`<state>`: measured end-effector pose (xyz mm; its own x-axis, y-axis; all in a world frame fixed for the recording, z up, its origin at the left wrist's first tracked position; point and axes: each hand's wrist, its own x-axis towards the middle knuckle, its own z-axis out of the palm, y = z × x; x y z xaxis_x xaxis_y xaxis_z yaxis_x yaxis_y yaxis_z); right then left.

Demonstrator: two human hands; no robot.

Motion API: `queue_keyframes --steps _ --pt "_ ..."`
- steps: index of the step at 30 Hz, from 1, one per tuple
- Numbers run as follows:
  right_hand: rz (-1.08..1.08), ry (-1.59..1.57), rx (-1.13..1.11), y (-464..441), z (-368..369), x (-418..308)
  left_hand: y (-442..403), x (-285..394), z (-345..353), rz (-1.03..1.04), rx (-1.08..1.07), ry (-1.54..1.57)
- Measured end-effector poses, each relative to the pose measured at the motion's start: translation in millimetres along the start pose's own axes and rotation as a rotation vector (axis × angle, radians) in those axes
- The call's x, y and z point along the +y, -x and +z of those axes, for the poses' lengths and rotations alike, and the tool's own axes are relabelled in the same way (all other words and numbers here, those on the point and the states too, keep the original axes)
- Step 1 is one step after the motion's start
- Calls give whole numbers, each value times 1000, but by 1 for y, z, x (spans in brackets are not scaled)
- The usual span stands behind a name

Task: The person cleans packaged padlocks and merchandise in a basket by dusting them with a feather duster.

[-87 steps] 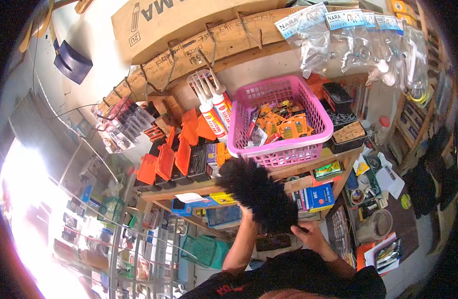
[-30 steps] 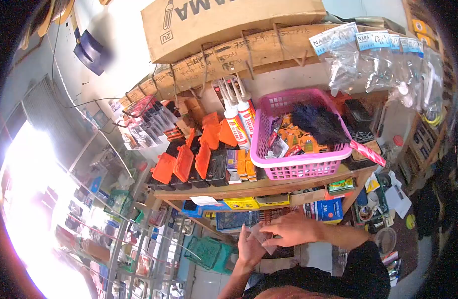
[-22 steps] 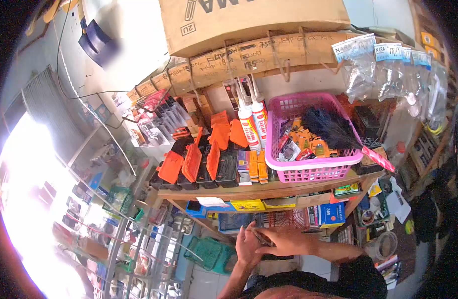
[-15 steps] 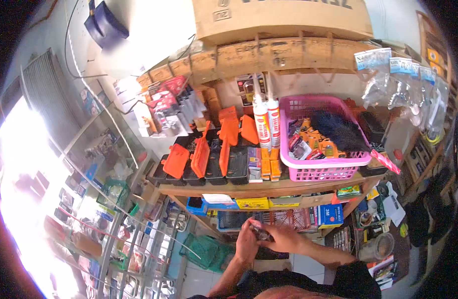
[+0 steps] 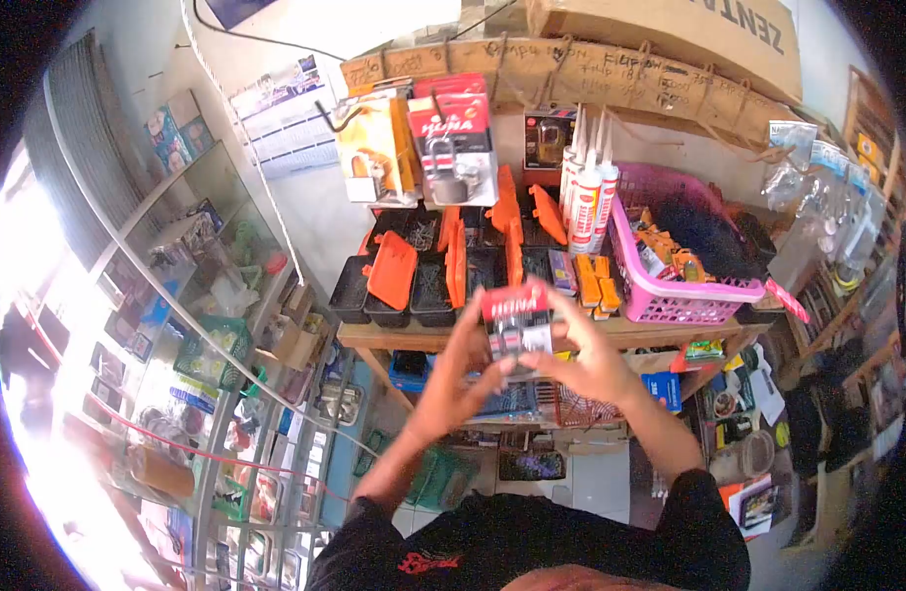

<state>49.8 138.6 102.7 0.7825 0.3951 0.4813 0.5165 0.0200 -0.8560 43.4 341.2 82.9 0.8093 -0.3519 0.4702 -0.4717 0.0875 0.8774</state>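
Observation:
Between my two hands, above the front edge of the wooden shelf, is a carded padlock (image 5: 518, 321) with a red HONA header. My left hand (image 5: 455, 379) grips its left edge, and my right hand (image 5: 589, 357) has fingers along the right side with the thumb near the bottom. The card is upright and faces me. Similar red padlock packs (image 5: 451, 148) hang from a hook beyond my hands, beside yellow-carded padlocks (image 5: 377, 158). Black bins with orange lids (image 5: 392, 271) stand behind the held pack.
White sealant tubes (image 5: 589, 202) stand beside a pink basket (image 5: 689, 295) of packaged goods. A wooden rail (image 5: 571, 74) with hooks runs above, under a cardboard box (image 5: 689, 30). Glass display shelves (image 5: 207, 355) line the left; clear hanging packets (image 5: 817, 187) are at right.
Both hands have risen from low in front of my body to shelf height, bringing the padlock pack up to face me. The view has shifted so the hanging packs appear closer and clearer.

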Motion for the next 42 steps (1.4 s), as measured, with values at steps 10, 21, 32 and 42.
queue_keyframes --steps 10,21,32,42 --pt "-362 -15 142 -102 38 -98 -73 119 -70 329 -52 21" --pt "-410 -11 220 -134 39 -107 -109 124 -90 373 -75 -9" --pt "-346 34 316 -136 43 -114 -123 132 -98 374 -147 -46" --pt "-134 -32 345 -133 43 -137 -123 161 -99 142 -156 -38"
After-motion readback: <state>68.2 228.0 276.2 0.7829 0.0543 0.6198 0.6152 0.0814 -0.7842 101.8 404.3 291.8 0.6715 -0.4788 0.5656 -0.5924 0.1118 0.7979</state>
